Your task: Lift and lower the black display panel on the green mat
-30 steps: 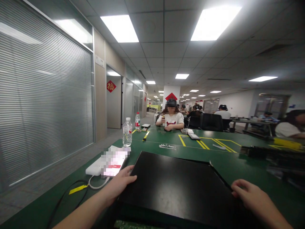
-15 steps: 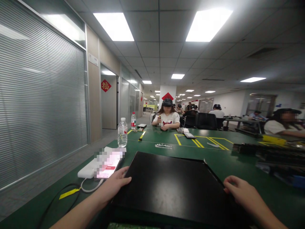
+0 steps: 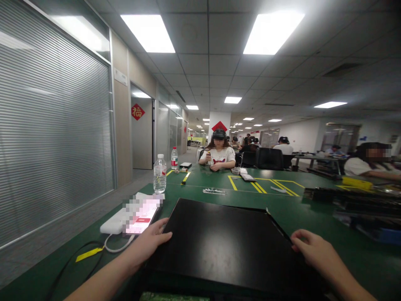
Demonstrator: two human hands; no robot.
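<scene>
A black flat screen panel [image 3: 219, 246] with a dull sheen lies in front of me, over the near part of the table. My left hand [image 3: 154, 240] grips its left edge, thumb on the top face and fingers at the side. At the right edge, my right hand [image 3: 308, 246] is closed in a pinch on the rim of the panel. A thin strip along the far right rim looks slightly lifted. Below the near edge, part of a green circuit board [image 3: 172, 297] shows; the rest of it is hidden.
On the left are a lit phone [image 3: 142, 219], a white power bank [image 3: 112, 221] with a cable and a water bottle [image 3: 160, 175]. Dark stacked parts [image 3: 360, 202] stand at the right. A co-worker [image 3: 218, 152] sits across the green table [image 3: 194, 188]; another is at the right.
The whole view has shifted slightly to the left. Both hands keep their places on the panel's edges.
</scene>
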